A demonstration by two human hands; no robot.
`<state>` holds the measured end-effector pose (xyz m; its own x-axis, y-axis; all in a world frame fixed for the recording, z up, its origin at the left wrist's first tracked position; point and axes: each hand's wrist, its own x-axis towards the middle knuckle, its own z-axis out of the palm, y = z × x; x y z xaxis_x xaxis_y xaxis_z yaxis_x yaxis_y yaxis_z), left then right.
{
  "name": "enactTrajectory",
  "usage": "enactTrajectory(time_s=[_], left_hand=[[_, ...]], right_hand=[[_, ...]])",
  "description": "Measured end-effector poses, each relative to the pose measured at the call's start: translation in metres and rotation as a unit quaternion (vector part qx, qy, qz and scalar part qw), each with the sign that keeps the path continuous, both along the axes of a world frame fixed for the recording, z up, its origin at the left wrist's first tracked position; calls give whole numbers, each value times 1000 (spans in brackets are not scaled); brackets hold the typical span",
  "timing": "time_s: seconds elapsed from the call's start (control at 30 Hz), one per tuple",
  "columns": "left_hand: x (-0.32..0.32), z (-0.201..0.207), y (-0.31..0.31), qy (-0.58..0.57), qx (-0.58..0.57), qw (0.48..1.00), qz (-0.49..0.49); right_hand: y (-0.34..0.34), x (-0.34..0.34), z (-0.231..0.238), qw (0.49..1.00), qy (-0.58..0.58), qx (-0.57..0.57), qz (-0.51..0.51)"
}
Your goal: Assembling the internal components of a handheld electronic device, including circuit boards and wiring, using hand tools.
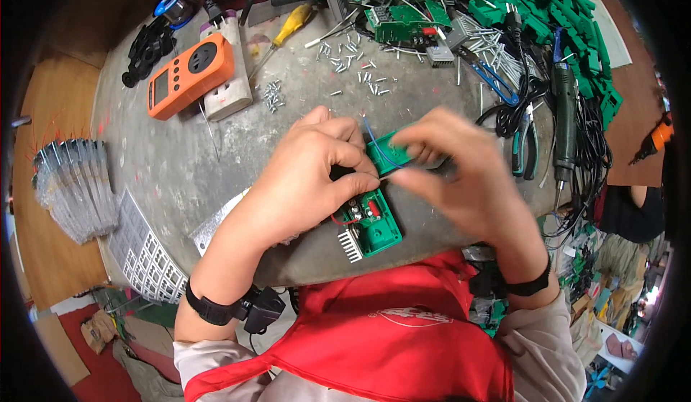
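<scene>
While the left hand (309, 164) looks clamped on the green case (381, 238) at its 12 o'clock end, I'd say to steady it, the right hand (461, 172) blurs at 2.
Case is near view centre, toward 5; blue wire (374, 141) crosses the green piece (392, 155) at 12. I can't tell if right fingers grip it. Finned heatsink (350, 246) sits at 7, presumably for cooling.

The right hand (461, 164) is blurred, so what its fingertips hold cannot be told, and the lower end of the blue wire (379, 141) is lost beside them. The left hand (313, 161) hides portions of the 2 green pieces, the case (381, 239) and the strip (396, 156) above it. The screws (348, 53) are too small for threads to show, while the lower edge cuts off the apron (345, 337).
</scene>
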<state>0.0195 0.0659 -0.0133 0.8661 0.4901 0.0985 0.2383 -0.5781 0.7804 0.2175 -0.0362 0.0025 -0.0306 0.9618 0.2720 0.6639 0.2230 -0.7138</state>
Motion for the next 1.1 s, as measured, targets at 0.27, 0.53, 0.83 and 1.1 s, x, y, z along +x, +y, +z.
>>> enactTrajectory(time_s=[0.27, 0.53, 0.83, 1.1], left_hand=[[2, -4, -3, -19, -26, 999, 10], [-3, -5, 0, -25, -16, 999, 23], [-7, -15, -1, -28, 8, 999, 31], [1, -18, -3, -49, 6, 999, 12]], right_hand=[[-44, 224, 0, 816, -349, -92, -451], [-15, 243, -9, 746, -434, -172, -474], [-45, 203, -16, 735, -465, -159, -467], [-75, 303, 73, 902, 239, -14, -358]])
